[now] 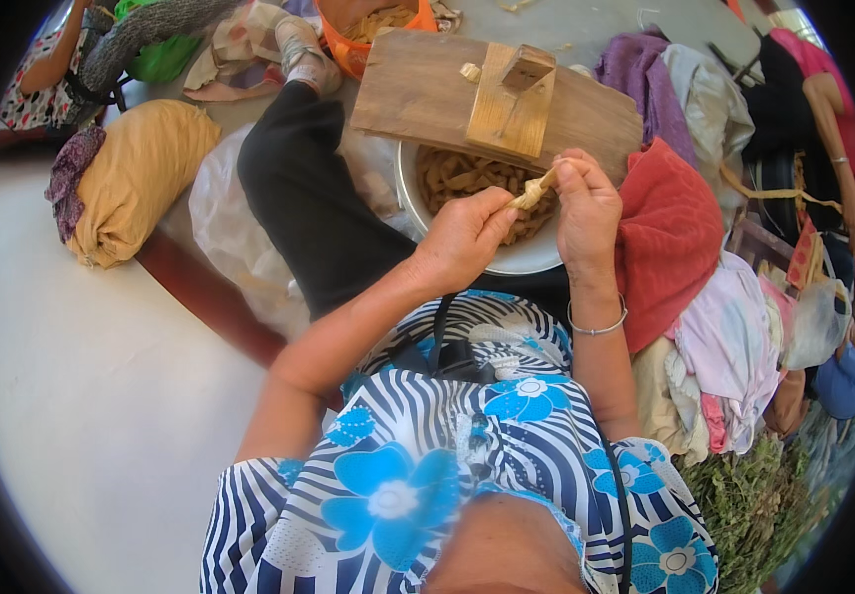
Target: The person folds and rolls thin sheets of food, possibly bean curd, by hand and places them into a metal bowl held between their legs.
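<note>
A pale, flat plant strip with a knot (530, 194) is stretched between my hands. One end is pinched in my left hand (466, 236), and the other end is held between the fingertips of my right hand (588, 211). Below them a round metal basin (520, 261) holds many tan strips or knotted pieces (464, 177). Across the far side of the basin lies a wooden board (420, 89) with a lighter crosspiece and an upright block (528, 68). One small pale piece (470, 72) rests on the board.
An orange bucket (337, 46) with pale pieces stands beyond the board. A tan cloth bundle (147, 174) lies at left, a red cloth (669, 237) and other fabrics at right. Dried plants (754, 497) are at lower right. Other people sit at upper left and right.
</note>
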`<state>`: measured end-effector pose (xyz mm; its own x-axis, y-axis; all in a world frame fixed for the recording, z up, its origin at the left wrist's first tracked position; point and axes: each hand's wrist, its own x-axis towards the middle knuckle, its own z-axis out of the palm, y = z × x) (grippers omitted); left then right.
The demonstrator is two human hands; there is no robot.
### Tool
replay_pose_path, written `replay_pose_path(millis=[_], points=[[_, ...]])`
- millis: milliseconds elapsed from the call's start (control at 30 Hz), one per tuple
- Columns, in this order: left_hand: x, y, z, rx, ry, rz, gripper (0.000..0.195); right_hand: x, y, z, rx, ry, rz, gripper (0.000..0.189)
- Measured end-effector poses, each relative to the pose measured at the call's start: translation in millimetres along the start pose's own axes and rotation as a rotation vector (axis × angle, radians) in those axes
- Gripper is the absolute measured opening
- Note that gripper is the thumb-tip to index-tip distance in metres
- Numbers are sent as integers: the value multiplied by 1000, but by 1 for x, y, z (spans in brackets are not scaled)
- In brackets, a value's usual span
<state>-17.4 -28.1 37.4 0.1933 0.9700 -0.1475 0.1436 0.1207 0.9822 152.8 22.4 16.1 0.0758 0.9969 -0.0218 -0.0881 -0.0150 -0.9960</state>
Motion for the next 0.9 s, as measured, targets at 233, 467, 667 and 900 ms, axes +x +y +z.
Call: replay_pose_path(millis=[233,467,667,900], points=[[10,5,-16,728,209,507,4,4,-37,-10,-306,-359,48,39],[20,6,-25,385,7,328,9,8,-60,-19,-406,-582,248,26],[33,18,-59,-229,-363,-172,20,4,-64,-26,-320,-532,164,26],[75,19,-76,-126,-181,-133,16,35,-37,-16,-406,-286,-8,33]])
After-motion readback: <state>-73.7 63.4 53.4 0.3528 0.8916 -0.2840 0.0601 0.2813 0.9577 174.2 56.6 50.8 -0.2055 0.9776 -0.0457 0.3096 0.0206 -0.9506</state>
